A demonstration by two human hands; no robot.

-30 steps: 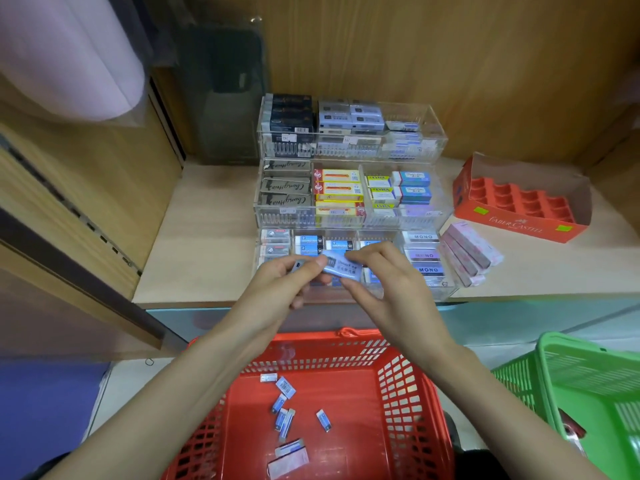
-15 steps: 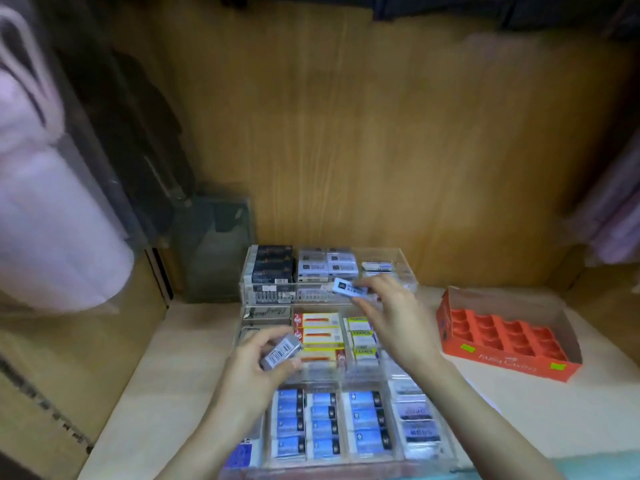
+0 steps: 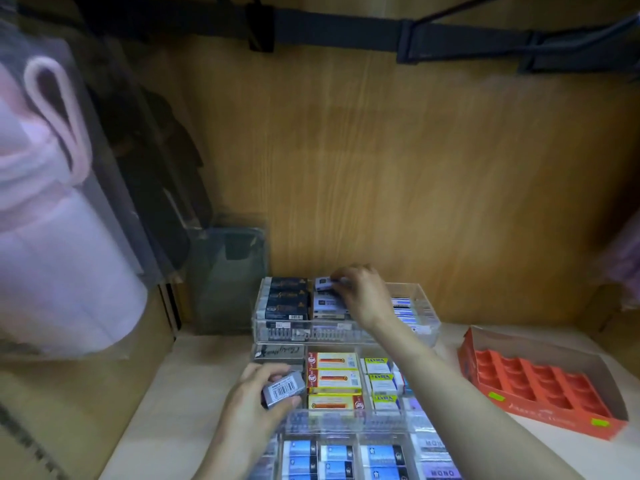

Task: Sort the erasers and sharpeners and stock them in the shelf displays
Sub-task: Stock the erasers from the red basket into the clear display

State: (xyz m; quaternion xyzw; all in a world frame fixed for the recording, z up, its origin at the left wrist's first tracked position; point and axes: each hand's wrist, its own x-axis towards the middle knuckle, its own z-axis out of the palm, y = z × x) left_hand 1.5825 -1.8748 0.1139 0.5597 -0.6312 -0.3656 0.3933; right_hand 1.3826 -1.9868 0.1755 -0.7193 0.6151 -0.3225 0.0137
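Observation:
A clear acrylic tiered display (image 3: pixel 424 297) stands on the wooden shelf, filled with boxed erasers in rows. My right hand (image 3: pixel 363 294) reaches into the top tier's middle compartment and pinches a small grey-blue eraser (image 3: pixel 323 283) at the back of that row. My left hand (image 3: pixel 256 401) hovers over the left side of the middle tier and grips a grey eraser (image 3: pixel 284 391) with its barcode facing up. Black boxes (image 3: pixel 287 297) fill the top-left compartment. Yellow and red boxes (image 3: pixel 334 379) and blue ones (image 3: pixel 381 457) fill the lower tiers.
An orange cardboard tray with empty moulded cells (image 3: pixel 540 386) lies on the shelf to the right of the display. A dark translucent case (image 3: pixel 230 275) leans at the back left. A pink bundle behind clear plastic (image 3: pixel 52 254) hangs at the far left.
My right hand has carried its eraser further back and left into the top tier's middle row. My left hand stays over the middle tier with the grey eraser. The view has tilted up.

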